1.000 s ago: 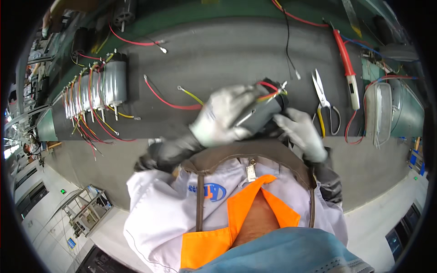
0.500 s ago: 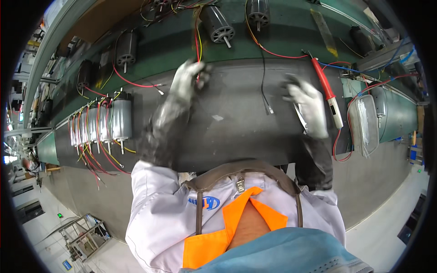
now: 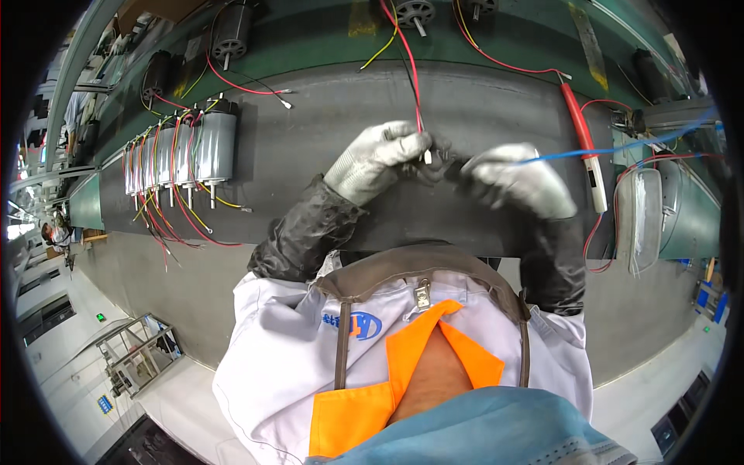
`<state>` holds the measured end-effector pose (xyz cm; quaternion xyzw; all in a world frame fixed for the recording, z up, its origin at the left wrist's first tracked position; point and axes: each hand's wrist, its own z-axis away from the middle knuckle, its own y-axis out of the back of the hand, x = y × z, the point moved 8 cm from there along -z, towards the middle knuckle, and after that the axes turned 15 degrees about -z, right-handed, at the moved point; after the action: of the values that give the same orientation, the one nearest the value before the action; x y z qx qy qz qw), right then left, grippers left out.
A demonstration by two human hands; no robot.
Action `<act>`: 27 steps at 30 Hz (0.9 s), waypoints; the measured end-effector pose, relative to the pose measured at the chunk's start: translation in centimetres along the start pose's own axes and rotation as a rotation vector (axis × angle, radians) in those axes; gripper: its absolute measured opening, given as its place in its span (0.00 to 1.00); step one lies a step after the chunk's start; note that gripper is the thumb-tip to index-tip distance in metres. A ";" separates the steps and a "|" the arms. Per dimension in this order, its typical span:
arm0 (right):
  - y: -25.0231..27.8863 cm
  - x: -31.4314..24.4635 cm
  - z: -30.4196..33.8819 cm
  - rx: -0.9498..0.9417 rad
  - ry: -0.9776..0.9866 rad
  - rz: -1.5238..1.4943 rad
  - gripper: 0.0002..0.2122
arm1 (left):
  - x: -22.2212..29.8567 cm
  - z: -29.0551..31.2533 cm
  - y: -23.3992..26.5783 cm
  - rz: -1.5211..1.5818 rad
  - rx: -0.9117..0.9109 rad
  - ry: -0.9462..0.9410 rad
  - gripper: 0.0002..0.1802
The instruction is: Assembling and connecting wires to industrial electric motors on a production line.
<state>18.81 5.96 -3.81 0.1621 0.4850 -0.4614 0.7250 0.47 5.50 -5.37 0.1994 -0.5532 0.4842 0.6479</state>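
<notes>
My left hand (image 3: 385,155), in a white glove with dark fingertips, is closed on a red wire (image 3: 415,81) that comes down from the top edge. A small pale terminal (image 3: 426,156) shows at its fingertips. A thin dark wire runs beside the red one. My right hand (image 3: 515,178), gloved alike, is close by on the right, its dark fingertips near the left hand's; motion blurs its fingers. A blue lead (image 3: 620,147) from the right reaches across the back of that hand; whether the hand holds it is hidden.
Several silver motors (image 3: 217,147) with coloured wires stand in a row at the left. More dark motors (image 3: 231,35) lie along the far green strip. A red and white probe (image 3: 580,128) rests at the right, beside a clear-lidded tray (image 3: 642,209).
My hands have come together over the dark mat, and the left has taken hold of the red wire. The blue lead is now raised across my right hand. The view has shifted slightly.
</notes>
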 end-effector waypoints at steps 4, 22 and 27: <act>-3.6 2.6 1.3 -0.074 0.524 0.267 0.18 | 1.8 -0.5 0.1 0.003 0.170 -0.093 0.24; -3.6 -1.3 1.8 0.365 0.761 -0.067 0.25 | 3.0 -1.0 -3.8 0.343 0.193 -0.122 0.19; -3.6 -1.4 1.2 0.367 0.804 -0.114 0.26 | 2.4 -1.1 -4.1 0.382 0.167 -0.213 0.19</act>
<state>16.31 4.01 -1.25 0.4275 0.6466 -0.4793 0.4116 4.35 5.48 -2.33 0.1940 -0.6040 0.6185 0.4637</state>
